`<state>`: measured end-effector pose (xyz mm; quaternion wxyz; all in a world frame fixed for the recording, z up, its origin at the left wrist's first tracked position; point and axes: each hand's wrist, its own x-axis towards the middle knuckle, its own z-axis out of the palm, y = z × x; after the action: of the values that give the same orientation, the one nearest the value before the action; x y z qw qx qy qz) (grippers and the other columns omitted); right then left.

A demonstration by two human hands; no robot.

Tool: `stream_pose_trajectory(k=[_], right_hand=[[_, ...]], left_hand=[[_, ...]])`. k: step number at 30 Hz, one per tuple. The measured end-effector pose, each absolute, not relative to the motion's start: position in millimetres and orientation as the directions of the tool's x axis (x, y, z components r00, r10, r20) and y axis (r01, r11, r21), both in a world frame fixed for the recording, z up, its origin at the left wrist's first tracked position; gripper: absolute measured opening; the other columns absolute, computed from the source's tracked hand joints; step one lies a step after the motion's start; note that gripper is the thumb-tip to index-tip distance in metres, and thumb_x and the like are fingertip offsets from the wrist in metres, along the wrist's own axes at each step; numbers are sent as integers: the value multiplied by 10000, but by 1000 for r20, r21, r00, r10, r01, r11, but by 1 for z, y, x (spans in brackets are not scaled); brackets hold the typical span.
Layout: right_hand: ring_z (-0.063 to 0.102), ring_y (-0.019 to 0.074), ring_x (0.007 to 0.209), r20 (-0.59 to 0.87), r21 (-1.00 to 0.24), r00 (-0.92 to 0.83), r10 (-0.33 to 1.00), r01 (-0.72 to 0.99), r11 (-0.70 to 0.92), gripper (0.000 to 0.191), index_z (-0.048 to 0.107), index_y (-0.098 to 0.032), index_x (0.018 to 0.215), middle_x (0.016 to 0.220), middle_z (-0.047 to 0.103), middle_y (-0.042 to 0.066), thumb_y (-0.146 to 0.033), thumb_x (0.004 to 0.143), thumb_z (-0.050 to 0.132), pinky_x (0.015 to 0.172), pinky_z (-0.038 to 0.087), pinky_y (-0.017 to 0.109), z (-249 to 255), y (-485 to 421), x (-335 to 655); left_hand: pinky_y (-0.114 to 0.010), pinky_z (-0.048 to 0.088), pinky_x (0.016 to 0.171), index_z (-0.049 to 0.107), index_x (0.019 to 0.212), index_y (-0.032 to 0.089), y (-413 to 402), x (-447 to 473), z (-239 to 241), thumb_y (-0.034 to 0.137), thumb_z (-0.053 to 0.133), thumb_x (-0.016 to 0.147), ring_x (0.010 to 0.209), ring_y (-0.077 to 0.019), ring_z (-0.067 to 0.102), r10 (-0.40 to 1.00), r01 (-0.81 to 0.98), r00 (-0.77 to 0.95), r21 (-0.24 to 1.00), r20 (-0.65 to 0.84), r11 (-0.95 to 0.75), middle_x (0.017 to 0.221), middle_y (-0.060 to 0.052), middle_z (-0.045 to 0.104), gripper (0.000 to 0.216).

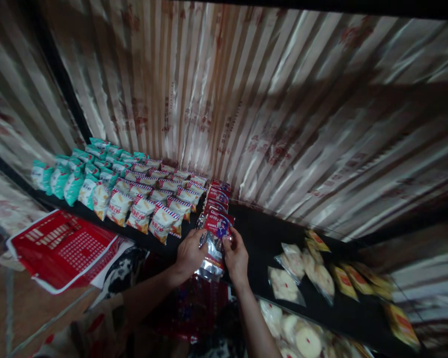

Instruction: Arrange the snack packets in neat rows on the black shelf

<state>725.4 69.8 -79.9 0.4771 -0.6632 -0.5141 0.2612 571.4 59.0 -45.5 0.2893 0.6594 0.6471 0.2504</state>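
Note:
In the head view, a red and silver snack packet [215,242] with a blue figure on its front is held between my two hands at the shelf's front edge. My left hand [191,253] grips its left side. On the right side, my right hand [236,256] pinches it with thumb and fingers. Behind it, more red packets [217,194] stand in a row running back to the curtain. To the left, several white and orange snack bags [163,221] with striped tops stand in rows, and teal bags [73,185] fill the far left.
A black shelf [254,233] carries clear bags of pale round cakes [283,284] and yellow packets [345,283] on the right. Below stand a red basket [74,243] at left and more bagged cakes [308,342]. A striped plastic curtain [269,99] hangs behind.

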Motion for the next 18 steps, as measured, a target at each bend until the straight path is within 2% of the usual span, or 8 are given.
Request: stream_pose_trajectory(k=[3,10,14,18], right_hand=[[607,226,949,179,-852,329,927,522,-21,506,570,-152,1172,1092,642,111,-467,792,455,848,461,360,-80,76,722],[594,229,885,221,-702,286,933,711,-52,506,596,-135,1155,990,629,120,-450,840,356,780,465,345,-80,82,714],[556,245,944,228,-645,281,932,761,-72,504,604,-138,1150,1004,602,126,-451,844,356,827,447,366,-82,83,713],[515,244,1003,247,-646,270,931,761,-49,494,617,-147,1130,1044,589,123,-470,834,389,878,421,370,-85,84,712]], left_hand=[[-234,402,912,506,1243,234,63,572,-48,233,469,833,1043,-168,557,998,746,28,665,-51,13,1138,-33,584,412],[-243,410,890,510,1226,247,64,573,-51,242,449,847,1057,-176,528,1000,790,9,613,-17,3,1150,-33,550,385],[-241,421,869,529,1185,264,63,573,-51,240,497,823,1054,-168,518,1000,794,1,608,-21,12,1190,-26,499,364],[-247,424,875,517,1195,264,63,572,-55,272,510,827,1077,-174,505,999,791,8,611,-50,24,1193,-30,485,369]])
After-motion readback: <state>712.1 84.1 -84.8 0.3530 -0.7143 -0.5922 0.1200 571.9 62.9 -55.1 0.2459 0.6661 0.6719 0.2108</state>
